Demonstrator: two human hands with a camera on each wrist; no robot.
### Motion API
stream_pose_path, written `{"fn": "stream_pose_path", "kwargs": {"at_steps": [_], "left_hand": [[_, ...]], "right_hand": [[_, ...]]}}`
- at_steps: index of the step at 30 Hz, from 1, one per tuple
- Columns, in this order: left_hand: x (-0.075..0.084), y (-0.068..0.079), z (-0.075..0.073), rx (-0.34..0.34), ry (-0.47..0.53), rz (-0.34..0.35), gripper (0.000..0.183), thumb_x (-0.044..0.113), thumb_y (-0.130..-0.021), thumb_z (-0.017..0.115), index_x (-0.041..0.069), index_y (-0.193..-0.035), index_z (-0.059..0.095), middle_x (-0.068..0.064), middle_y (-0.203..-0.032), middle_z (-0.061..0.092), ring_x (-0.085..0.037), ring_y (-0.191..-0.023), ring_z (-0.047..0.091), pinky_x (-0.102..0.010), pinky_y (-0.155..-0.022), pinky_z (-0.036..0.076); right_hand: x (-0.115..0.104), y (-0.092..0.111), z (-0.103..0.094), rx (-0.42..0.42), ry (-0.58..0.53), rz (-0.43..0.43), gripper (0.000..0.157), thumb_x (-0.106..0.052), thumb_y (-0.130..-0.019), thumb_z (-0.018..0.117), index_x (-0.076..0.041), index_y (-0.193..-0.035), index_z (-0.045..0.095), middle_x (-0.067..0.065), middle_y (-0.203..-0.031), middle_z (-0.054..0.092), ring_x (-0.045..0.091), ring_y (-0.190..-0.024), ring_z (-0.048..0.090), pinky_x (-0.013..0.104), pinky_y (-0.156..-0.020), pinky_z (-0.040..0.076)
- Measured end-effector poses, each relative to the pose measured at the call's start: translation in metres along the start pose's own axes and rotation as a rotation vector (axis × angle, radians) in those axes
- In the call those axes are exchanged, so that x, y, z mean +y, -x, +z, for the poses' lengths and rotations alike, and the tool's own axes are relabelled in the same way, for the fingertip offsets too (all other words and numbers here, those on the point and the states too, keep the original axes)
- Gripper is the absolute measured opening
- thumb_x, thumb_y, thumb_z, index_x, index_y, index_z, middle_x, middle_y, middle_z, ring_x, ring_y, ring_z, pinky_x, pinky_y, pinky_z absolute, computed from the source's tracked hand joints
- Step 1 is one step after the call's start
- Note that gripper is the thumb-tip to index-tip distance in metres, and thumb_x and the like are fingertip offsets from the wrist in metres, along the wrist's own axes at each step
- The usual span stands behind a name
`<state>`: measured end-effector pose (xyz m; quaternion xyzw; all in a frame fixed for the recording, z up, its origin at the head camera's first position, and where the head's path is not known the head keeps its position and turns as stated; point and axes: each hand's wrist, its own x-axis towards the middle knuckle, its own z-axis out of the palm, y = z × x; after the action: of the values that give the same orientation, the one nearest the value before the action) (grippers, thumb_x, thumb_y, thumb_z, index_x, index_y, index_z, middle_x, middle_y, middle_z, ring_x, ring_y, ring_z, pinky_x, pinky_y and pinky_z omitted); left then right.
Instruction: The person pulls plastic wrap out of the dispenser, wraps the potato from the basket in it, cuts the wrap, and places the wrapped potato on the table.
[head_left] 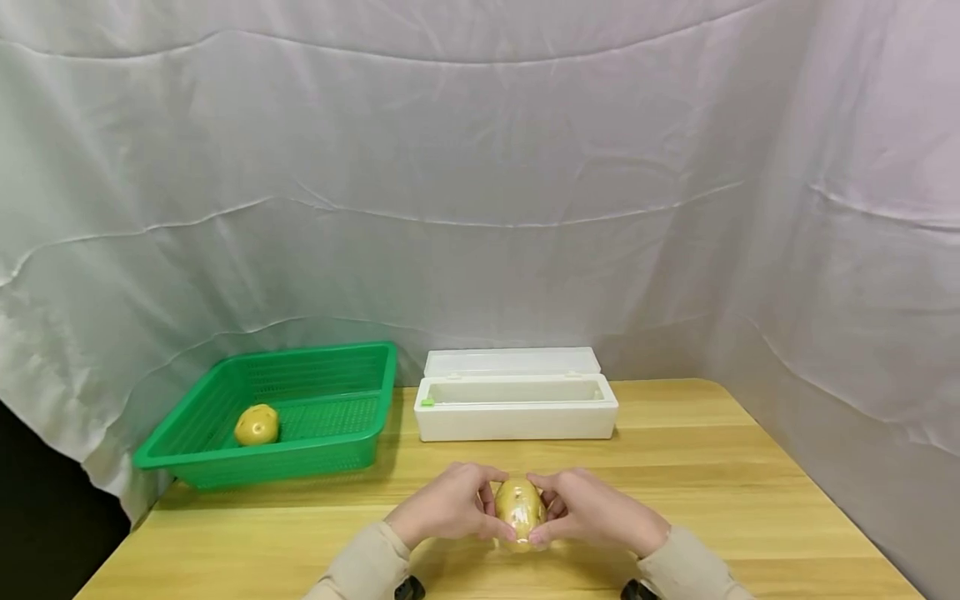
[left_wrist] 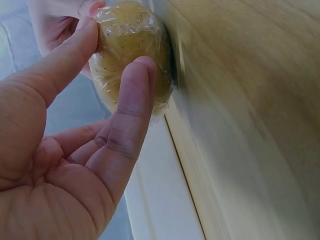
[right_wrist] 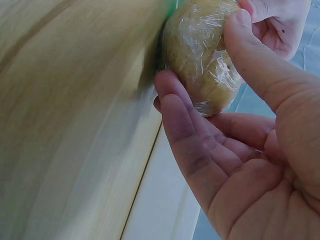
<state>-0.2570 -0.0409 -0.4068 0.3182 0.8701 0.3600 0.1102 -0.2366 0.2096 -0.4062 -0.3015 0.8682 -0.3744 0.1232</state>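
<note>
A potato (head_left: pixel 519 508) wrapped in clear plastic film is between the two hands near the table's front. My left hand (head_left: pixel 462 502) grips its left side with thumb and fingers. On the opposite side, the right hand (head_left: pixel 583 510) pinches it the same way. Creased, shiny film covers the potato (left_wrist: pixel 131 45) in the left wrist view. In the right wrist view, the thumb lies on the near face of the potato (right_wrist: pixel 200 55) while the fingers reach round its lower end. Whether the potato touches the table cannot be told.
At the left stands a green plastic basket (head_left: pixel 281 454) with another potato (head_left: pixel 257 425) inside. A white film box (head_left: pixel 517 423), its lid raised and a green slider at its left end, sits at the table's back. Grey cloth (head_left: pixel 480 200) hangs behind and beside the wooden table (head_left: pixel 720 467).
</note>
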Motion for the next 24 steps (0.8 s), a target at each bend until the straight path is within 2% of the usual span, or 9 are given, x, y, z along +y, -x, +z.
{"fn": "stream_pose_path", "kwargs": {"at_steps": [8, 13, 17, 19, 24], "left_hand": [[-0.001, 0.004, 0.001, 0.066, -0.046, -0.031, 0.082, 0.032, -0.075, 0.100, -0.005, -0.139, 0.064, 0.010, -0.070, 0.066, -0.002, -0.063, 0.059, -0.021, -0.069, 0.052], [0.000, 0.003, 0.005, 0.084, -0.007, -0.050, 0.073, 0.034, -0.075, 0.100, -0.003, -0.129, 0.066, 0.008, -0.069, 0.066, -0.005, -0.063, 0.059, -0.022, -0.066, 0.051], [-0.003, 0.004, 0.005, 0.066, 0.113, -0.052, 0.062, 0.025, -0.078, 0.098, 0.002, -0.123, 0.062, 0.003, -0.074, 0.069, -0.009, -0.062, 0.065, -0.023, -0.061, 0.054], [-0.005, 0.006, 0.003, 0.046, 0.163, -0.045, 0.059, 0.020, -0.080, 0.097, 0.002, -0.123, 0.061, 0.002, -0.077, 0.070, -0.011, -0.063, 0.068, -0.023, -0.060, 0.056], [-0.006, 0.007, 0.001, 0.012, 0.158, -0.025, 0.055, 0.014, -0.083, 0.093, 0.002, -0.126, 0.061, 0.002, -0.081, 0.071, -0.010, -0.068, 0.070, -0.023, -0.064, 0.057]], "right_hand": [[-0.005, -0.001, -0.001, 0.006, 0.045, 0.017, 0.089, -0.025, -0.089, 0.089, 0.010, -0.157, 0.043, 0.015, -0.112, 0.075, 0.012, -0.088, 0.077, 0.020, -0.077, 0.061], [-0.011, 0.003, 0.001, 0.040, 0.084, -0.021, 0.088, -0.030, -0.087, 0.092, 0.004, -0.155, 0.048, 0.011, -0.119, 0.071, 0.007, -0.092, 0.073, 0.021, -0.078, 0.061], [-0.014, 0.002, 0.007, 0.080, 0.175, -0.033, 0.089, -0.041, -0.085, 0.092, 0.004, -0.150, 0.053, 0.005, -0.123, 0.072, 0.003, -0.096, 0.064, 0.022, -0.080, 0.059], [-0.015, 0.002, 0.010, 0.109, 0.228, -0.012, 0.092, -0.047, -0.084, 0.091, 0.005, -0.150, 0.054, 0.007, -0.125, 0.072, 0.005, -0.099, 0.064, 0.024, -0.083, 0.058], [-0.014, 0.002, 0.016, 0.142, 0.243, 0.039, 0.097, -0.055, -0.082, 0.091, 0.004, -0.150, 0.054, 0.009, -0.125, 0.071, 0.010, -0.104, 0.064, 0.028, -0.086, 0.058]]}}
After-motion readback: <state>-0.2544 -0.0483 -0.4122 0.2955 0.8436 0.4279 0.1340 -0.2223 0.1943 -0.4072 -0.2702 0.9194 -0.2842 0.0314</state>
